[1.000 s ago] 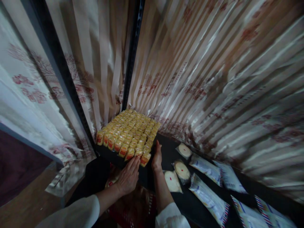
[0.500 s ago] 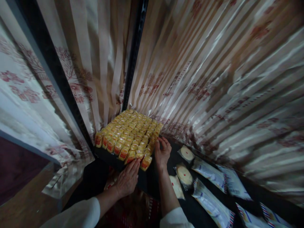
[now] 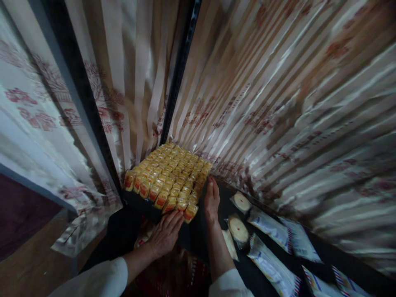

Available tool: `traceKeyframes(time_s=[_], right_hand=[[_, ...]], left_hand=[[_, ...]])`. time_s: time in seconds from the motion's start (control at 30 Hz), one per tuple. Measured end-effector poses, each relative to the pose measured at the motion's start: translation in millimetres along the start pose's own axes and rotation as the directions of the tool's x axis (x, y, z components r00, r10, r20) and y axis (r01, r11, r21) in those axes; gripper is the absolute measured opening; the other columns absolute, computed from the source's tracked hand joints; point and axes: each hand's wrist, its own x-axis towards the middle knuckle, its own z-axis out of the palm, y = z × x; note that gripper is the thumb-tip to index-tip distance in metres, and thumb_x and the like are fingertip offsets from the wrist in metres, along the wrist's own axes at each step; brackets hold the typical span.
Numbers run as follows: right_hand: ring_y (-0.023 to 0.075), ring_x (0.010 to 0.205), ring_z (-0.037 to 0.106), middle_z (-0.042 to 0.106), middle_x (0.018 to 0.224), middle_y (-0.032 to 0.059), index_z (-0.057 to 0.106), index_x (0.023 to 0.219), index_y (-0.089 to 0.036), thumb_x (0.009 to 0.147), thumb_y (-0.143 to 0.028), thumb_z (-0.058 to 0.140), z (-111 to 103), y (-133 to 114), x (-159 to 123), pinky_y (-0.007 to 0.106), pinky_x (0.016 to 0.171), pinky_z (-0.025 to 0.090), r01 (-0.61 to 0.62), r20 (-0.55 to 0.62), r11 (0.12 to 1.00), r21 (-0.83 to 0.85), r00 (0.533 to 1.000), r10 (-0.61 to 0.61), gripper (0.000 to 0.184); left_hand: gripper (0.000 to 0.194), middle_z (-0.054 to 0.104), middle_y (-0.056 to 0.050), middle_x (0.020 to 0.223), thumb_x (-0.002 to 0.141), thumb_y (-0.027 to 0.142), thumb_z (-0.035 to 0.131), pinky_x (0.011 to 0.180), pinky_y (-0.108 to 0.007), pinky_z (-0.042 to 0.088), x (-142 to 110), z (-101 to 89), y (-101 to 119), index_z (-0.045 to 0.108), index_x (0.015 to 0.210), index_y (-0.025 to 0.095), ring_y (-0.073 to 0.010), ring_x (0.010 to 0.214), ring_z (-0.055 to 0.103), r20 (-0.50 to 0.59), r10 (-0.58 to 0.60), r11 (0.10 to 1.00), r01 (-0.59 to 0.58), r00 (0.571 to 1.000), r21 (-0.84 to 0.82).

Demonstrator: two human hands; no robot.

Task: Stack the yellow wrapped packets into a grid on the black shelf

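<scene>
Small yellow packaged snacks (image 3: 167, 173) in clear wrappers, with orange-red labels on their front ends, stand packed in tight rows at the corner of a black shelf (image 3: 198, 239). My left hand (image 3: 167, 232) lies with its fingers stretched out against the front face of the rows, close to the nearest corner packet (image 3: 191, 212). Beside the right side of the block, my right hand (image 3: 212, 199) is held upright and flat, fingers extended along the packets. Neither hand grips a packet. Whether the right fingertips touch the packets I cannot tell.
To the right lie round pale cakes (image 3: 238, 229) in clear bags and several white-and-blue packets (image 3: 272, 264). Printed plastic sheeting (image 3: 262, 103) hangs behind the shelf. A dark metal post (image 3: 181, 70) rises at the corner, another (image 3: 80, 90) at the left.
My right hand has straightened from curled fingers at the right-hand rows to a flat, upright pose. My left hand has slid slightly down along the front. The view has shifted a little.
</scene>
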Motion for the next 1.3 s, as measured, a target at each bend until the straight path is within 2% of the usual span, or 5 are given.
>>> traceKeyframes(time_s=[0.17,0.27,0.63,1.07,1.3], right_hand=[[0.0213,0.136,0.027,0.032,0.147,0.0053,0.037,0.138,-0.019,0.08,-0.067,0.032,0,10,-22,0.04,0.113,0.018,-0.348,0.105,0.896,0.277,0.938,0.332,0.075],[0.0207,0.135,0.031,0.034,0.147,0.0028,0.034,0.139,-0.023,0.079,-0.069,0.033,11,9,-30,0.04,0.112,0.022,-0.445,0.213,0.808,0.386,0.895,0.392,0.076],[0.0176,0.13,0.039,0.037,0.145,0.0018,0.029,0.141,-0.027,0.084,-0.065,0.026,31,8,-40,0.039,0.107,0.033,-0.405,0.23,0.735,0.544,0.914,0.334,0.069],[0.0169,0.128,0.041,0.038,0.144,0.0,0.027,0.141,-0.031,0.084,-0.064,0.029,47,27,-31,0.041,0.107,0.032,-0.377,0.236,0.678,0.631,0.926,0.295,0.065],[0.0139,0.132,0.036,0.032,0.147,-0.0017,0.025,0.142,-0.03,0.086,-0.064,0.021,49,29,-30,0.036,0.107,0.032,-0.362,0.205,0.766,0.531,0.932,0.298,0.066]], left_hand=[[0.045,0.051,-0.011,0.131,0.086,0.011,0.036,0.101,-0.037,0.037,-6,-15.7,1,0.046,0.129,0.013,-0.0209,0.126,0.039,-0.039,-0.207,0.978,0.205,0.978,-0.045],[0.043,0.05,-0.012,0.131,0.087,0.013,0.036,0.101,-0.037,0.039,-5,-21.5,-3,0.046,0.128,0.012,-0.0213,0.126,0.04,-0.022,-0.24,0.969,0.238,0.97,-0.068],[0.05,0.045,-0.012,0.137,0.086,0.012,0.036,0.102,-0.038,0.038,-6,-16.8,-14,0.037,0.136,0.012,-0.0216,0.13,0.035,0.04,-0.172,0.982,0.175,0.984,-0.07],[0.049,0.053,-0.01,0.13,0.086,0.012,0.037,0.101,-0.034,0.04,9,-14.3,-32,0.038,0.135,0.013,-0.0198,0.125,0.041,0.037,0.058,0.998,-0.056,0.998,-0.039],[0.049,0.05,-0.01,0.132,0.085,0.013,0.039,0.102,-0.036,0.039,9,-16.2,-31,0.04,0.134,0.012,-0.0218,0.126,0.039,0.029,0.052,0.998,-0.051,0.998,-0.047]])
